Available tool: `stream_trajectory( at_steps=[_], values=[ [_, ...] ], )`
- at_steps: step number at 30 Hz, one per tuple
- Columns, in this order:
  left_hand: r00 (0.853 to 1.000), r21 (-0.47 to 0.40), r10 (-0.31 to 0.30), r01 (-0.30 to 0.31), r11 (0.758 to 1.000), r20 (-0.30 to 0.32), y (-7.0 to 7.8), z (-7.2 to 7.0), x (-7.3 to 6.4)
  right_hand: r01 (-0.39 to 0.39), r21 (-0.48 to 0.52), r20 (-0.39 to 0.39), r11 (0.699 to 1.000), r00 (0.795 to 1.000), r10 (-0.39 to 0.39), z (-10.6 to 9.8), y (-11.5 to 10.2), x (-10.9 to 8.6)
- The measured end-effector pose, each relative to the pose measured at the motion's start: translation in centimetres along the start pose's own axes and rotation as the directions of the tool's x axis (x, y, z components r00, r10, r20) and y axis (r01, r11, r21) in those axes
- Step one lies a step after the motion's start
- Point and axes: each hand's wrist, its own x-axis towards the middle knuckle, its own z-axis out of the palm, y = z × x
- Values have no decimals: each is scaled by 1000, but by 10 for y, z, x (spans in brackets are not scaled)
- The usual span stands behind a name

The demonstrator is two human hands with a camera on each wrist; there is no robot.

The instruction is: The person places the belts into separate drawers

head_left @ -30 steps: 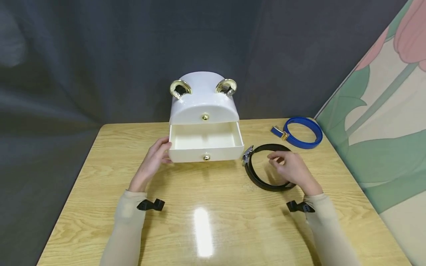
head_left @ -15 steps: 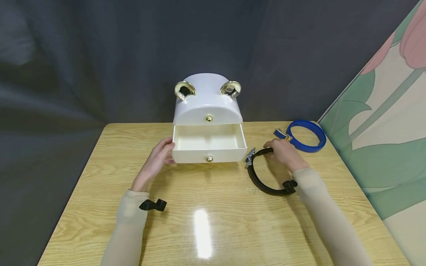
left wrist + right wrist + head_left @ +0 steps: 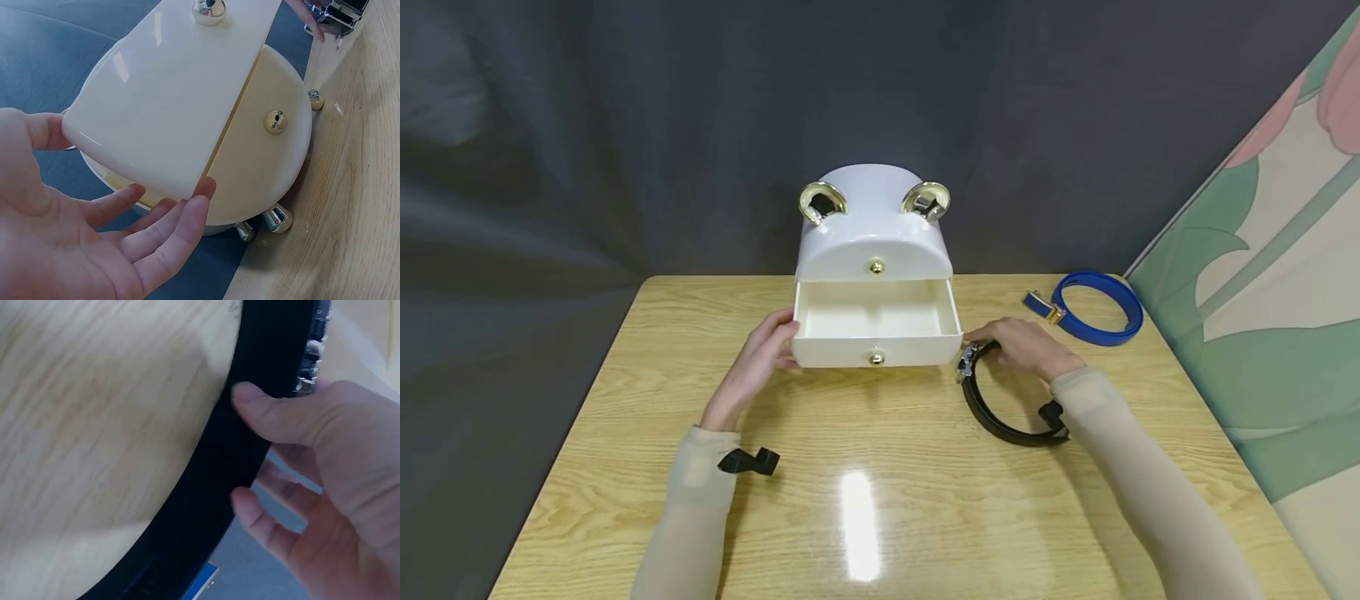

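Observation:
A white drawer box [image 3: 874,218] with gold ear-shaped rings and small gold knobs stands at the back of the table. Its lower drawer [image 3: 835,352] is pulled out, and its inside shows bare. My left hand [image 3: 752,367] holds the drawer's left front corner, thumb on one edge and fingers beneath, as the left wrist view shows. A coiled black belt [image 3: 1000,427] with a silver buckle [image 3: 967,363] lies right of the drawer. My right hand [image 3: 1026,346] grips its far side near the buckle, thumb inside the loop and fingers outside [image 3: 259,519].
A coiled blue belt [image 3: 1122,333] with a gold buckle [image 3: 1057,315] lies at the table's back right. Behind the wooden table [image 3: 775,517] hangs a dark curtain [image 3: 715,150]. A flower-patterned panel [image 3: 1285,333] borders the right side.
My right hand has moved from over the black belt's loop to its far side, then left toward the buckle. The left hand stays at the drawer corner. The head view has shifted slightly.

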Motion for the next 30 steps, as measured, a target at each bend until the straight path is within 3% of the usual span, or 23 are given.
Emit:
stream_trajectory(
  at_steps=[7,11,18,25,30],
  values=[
    [1000,-12,-8,8,1000,-8,0,1,2,19,-9,-65,1000,998,-19,1,8,-2],
    [1000,-4,-3,3,1000,-5,0,1,2,6,-31,-57,1000,998,-8,-3,12,-6],
    [1000,7,-1,1,1000,1,0,1,1,-149,-71,14,986,989,150,-10,21,-23],
    [1000,-2,0,0,1000,17,1,0,0,-351,56,23,935,936,350,-4,30,-44],
    [1000,-11,-1,1,1000,20,0,-1,0,-355,239,-2,904,931,366,10,37,-56]
  ],
)
